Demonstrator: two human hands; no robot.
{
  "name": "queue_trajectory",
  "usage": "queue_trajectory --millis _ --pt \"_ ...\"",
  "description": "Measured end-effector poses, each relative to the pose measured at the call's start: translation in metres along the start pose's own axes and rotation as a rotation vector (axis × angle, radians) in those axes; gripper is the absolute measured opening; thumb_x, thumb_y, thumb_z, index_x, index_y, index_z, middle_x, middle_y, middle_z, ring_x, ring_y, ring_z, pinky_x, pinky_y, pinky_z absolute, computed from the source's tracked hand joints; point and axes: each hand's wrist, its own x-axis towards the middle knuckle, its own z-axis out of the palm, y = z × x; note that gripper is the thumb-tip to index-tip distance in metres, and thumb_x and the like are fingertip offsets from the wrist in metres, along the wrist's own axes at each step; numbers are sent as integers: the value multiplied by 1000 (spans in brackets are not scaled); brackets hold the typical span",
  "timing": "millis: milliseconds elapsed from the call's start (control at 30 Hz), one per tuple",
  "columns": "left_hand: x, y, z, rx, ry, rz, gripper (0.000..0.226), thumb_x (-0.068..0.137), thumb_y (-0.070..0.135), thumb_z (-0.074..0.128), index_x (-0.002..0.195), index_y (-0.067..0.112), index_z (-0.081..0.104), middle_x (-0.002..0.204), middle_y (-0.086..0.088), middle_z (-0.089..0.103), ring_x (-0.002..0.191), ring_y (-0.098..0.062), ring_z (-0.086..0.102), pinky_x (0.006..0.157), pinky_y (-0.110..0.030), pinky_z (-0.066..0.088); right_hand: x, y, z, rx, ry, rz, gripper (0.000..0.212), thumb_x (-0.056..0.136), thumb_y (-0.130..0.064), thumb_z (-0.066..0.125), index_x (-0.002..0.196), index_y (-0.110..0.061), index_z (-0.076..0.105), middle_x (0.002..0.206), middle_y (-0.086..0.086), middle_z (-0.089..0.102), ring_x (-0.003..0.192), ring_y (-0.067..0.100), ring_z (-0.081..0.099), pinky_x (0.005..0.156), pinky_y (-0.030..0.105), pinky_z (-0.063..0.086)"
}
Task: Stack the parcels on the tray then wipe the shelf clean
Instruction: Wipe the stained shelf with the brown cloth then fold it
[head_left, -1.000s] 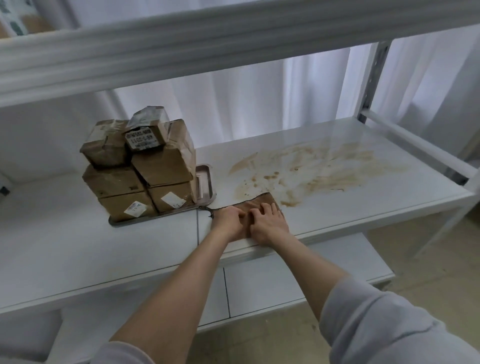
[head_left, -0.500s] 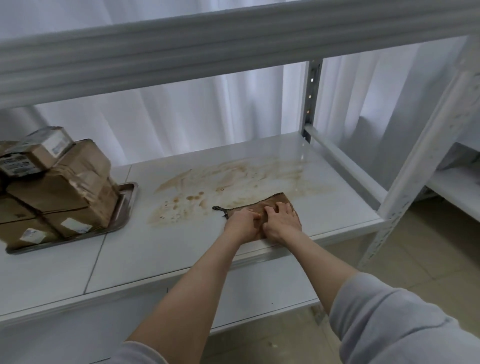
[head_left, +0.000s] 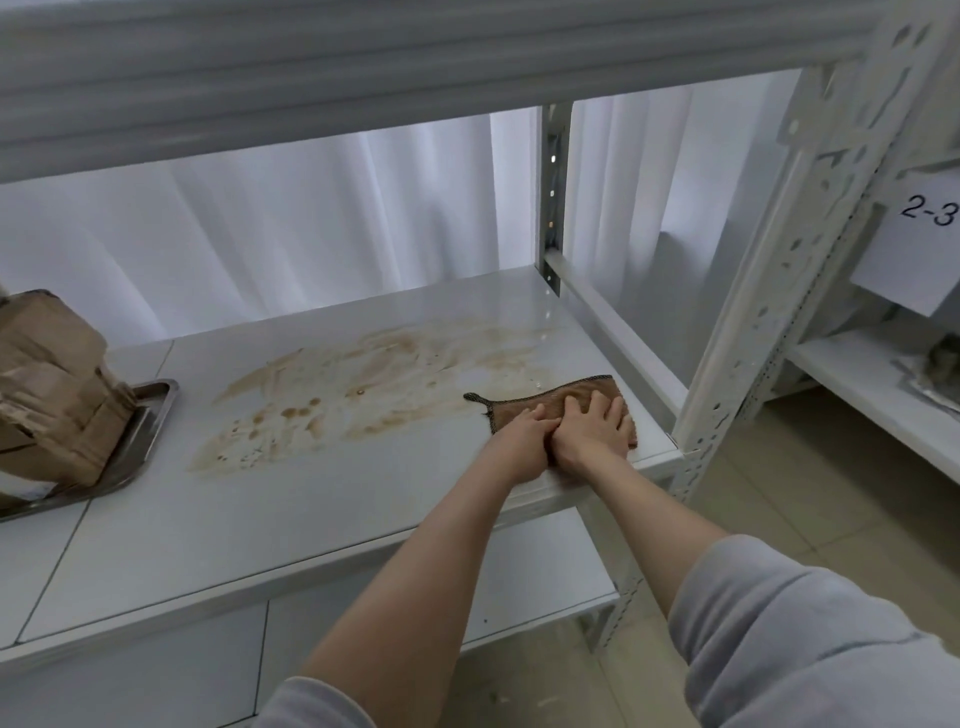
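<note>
A brown cloth (head_left: 550, 402) lies flat near the right front corner of the white shelf (head_left: 291, 514). My left hand (head_left: 522, 441) and my right hand (head_left: 592, 428) press down on it side by side, the right hand's fingers spread straight. A wide brown smear (head_left: 363, 384) covers the shelf's middle, left of the cloth. At the far left, brown paper parcels (head_left: 47, 384) are stacked on a metal tray (head_left: 150, 415), partly cut off by the frame edge.
A white upright post (head_left: 769, 280) stands just right of the cloth, at the shelf's front corner. Beyond it a second shelf unit (head_left: 872, 410) carries a paper label reading 2-3 (head_left: 914, 244). A lower shelf and tiled floor lie below.
Both hands have slid the cloth to the right along the shelf's front, from beside the tray to near the right corner. The view has turned right with them, pushing the parcels to the left edge.
</note>
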Motion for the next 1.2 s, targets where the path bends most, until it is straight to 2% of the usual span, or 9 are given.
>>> queue_trajectory --millis 100,233,333,467,667,800,933,1033,1200 --pt "-3 -15 -8 -22 47 -34 54 94 11 48 145 27 39 159 -9 16 147 -20 17 112 -31 26 1 -17 0 28 -36 -39 55 98 -25 30 152 -24 20 162 10 -2 147 37 -11 119 48 -6" --pt "-21 -53 -22 -92 150 -121 42 91 19 55 133 20 56 152 -6 36 146 -13 21 106 -23 31 -5 -48 5 72 -115 -210 61 94 -24 39 153 -25 22 162 10 0 148 34 -10 120 44 -5" --pt "-34 -81 -31 -86 226 -264 43 86 18 59 129 22 60 152 -4 36 142 -12 30 107 -24 32 -15 -67 11 69 -157 -361 60 94 -28 44 151 -27 27 162 9 3 148 32 -7 121 42 -4" --pt "-33 -85 -33 -61 234 -352 45 83 13 57 126 26 62 141 2 51 130 -18 46 103 -27 40 -15 -66 13 72 -178 -456 56 95 -27 45 149 -29 31 162 3 6 149 27 -3 121 38 1" --pt "-3 -46 -25 -67 147 -181 41 92 22 53 132 25 56 157 -5 25 143 -16 29 111 -23 27 2 -26 2 98 -89 -264 58 96 -33 40 152 -25 25 162 3 3 149 27 -5 121 39 0" --pt "26 -5 -12 -60 63 -63 43 93 18 51 135 28 53 155 -11 27 145 -22 25 112 -31 28 20 3 -6 137 -1 -89 57 96 -25 34 152 -23 23 162 3 2 149 28 -7 120 39 -4" --pt "49 11 -2 3 35 -16 47 90 17 55 137 20 50 154 -6 32 141 -26 30 110 -35 32 42 10 -9 180 41 10 53 99 -32 33 150 -20 27 162 4 4 149 27 -6 121 39 -4" --pt "56 -3 -7 18 24 -12 48 91 26 58 137 17 48 153 -9 32 144 -24 24 112 -33 27 53 -1 -12 180 21 18 54 97 -28 34 150 -21 28 162 4 3 149 28 -7 121 40 -6" --pt "40 -42 -26 -26 51 -95 48 94 33 54 139 20 47 151 -10 36 146 -28 19 117 -32 21 52 -39 -8 144 -59 -145 56 95 -21 33 150 -26 29 162 4 3 149 29 -8 120 41 -6"
